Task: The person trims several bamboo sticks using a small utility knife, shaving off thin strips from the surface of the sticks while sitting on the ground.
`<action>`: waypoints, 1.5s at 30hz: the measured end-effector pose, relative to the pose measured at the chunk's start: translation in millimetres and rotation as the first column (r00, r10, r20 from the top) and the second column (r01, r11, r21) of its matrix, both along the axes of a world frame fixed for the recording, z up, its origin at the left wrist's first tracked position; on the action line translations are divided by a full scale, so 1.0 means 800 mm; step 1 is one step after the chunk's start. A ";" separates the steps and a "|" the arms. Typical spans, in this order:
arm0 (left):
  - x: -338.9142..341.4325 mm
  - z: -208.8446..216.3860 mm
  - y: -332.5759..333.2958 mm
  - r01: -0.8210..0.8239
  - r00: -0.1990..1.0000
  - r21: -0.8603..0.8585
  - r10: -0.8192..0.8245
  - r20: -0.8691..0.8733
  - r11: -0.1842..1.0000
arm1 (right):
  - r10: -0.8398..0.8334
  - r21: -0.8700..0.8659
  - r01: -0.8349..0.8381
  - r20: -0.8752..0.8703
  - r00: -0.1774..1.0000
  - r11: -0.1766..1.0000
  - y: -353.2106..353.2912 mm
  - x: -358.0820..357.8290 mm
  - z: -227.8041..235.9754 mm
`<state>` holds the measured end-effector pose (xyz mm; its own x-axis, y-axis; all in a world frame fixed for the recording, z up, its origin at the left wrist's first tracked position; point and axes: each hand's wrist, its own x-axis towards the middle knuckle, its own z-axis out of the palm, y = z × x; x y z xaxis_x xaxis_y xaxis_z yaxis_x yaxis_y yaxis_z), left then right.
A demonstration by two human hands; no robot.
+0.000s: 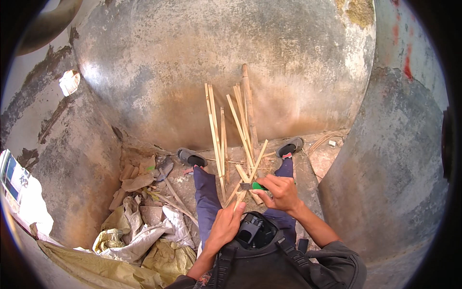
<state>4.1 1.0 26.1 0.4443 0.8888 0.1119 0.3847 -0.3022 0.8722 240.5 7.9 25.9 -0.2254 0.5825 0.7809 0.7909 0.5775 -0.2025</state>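
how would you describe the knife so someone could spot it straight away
Start at the big round concrete wall with bamboo strips leaning on it, then drop to the person's right hand between the knees. The knife is gripped there, the only bright green handle among pale yellow bamboo.

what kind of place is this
Probably a rough outdoor work corner: weathered, stained concrete walls, split bamboo strips leaning against them, and crumpled sacks and scraps on the dirt ground.
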 end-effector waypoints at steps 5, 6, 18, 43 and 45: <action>-0.007 -0.003 0.001 0.022 0.996 -0.043 -0.025 -0.081 0.999 | -0.049 0.080 0.055 -0.076 0.996 0.995 0.018 0.021 -0.004; -0.010 -0.005 0.000 0.029 0.993 -0.070 -0.037 -0.111 0.997 | -0.142 0.082 0.156 -0.157 0.977 0.984 0.029 0.042 0.000; -0.010 -0.014 0.011 0.049 0.999 -0.105 -0.050 -0.008 0.993 | -0.039 -0.065 0.030 -0.145 0.989 0.997 -0.003 0.024 -0.002; -0.002 -0.009 0.009 0.025 0.999 -0.045 -0.026 -0.019 0.999 | -0.049 0.059 0.053 -0.065 0.997 0.997 0.024 0.018 -0.005; -0.007 -0.012 0.007 0.030 0.997 -0.070 -0.035 -0.072 0.997 | -0.152 0.044 0.158 -0.125 0.981 0.986 0.035 0.045 0.007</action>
<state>-1.4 6.8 16.3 0.4780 0.8782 0.0170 0.4388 -0.2555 0.8615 276.6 36.3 31.4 -0.0381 0.5595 0.8279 0.8434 0.4623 -0.2737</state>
